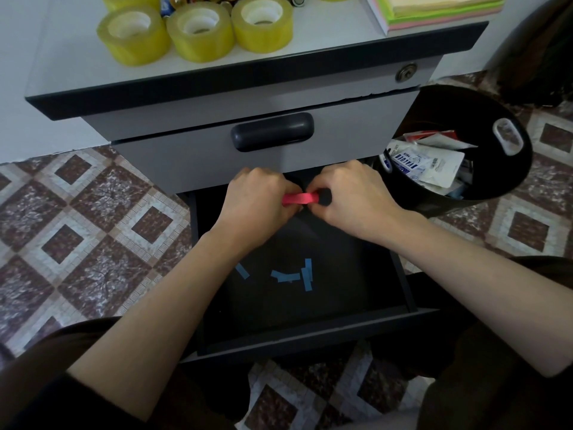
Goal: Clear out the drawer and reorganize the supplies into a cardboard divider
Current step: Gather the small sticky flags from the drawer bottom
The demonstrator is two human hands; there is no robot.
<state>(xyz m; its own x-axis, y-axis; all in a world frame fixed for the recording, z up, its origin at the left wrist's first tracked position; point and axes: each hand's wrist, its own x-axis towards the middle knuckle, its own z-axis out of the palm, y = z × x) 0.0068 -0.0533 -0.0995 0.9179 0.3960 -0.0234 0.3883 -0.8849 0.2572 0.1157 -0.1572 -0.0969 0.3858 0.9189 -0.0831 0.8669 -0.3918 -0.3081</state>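
Matt black metal forms the open drawer (pixel 310 333), a shallow rectangular tray pulled out towards the person. On its smooth floor lie several short blue strips (pixel 290 276), flat and scattered at different angles. Above the back of the drawer both hands meet. The left hand (pixel 257 203) and right hand (pixel 350 197), fingers curled, each pinch an end of a pink strip (pixel 300 198). It is a flat, narrow band whose long axis runs left to right between them. Beyond is a closed grey drawer front with a rounded dark handle (pixel 273 131). To the right stands a round black bin (pixel 465 110) holding crumpled packets. Farthest away, glossy yellow tape rolls (pixel 198 35) sit on the white cabinet top (pixel 68 57).
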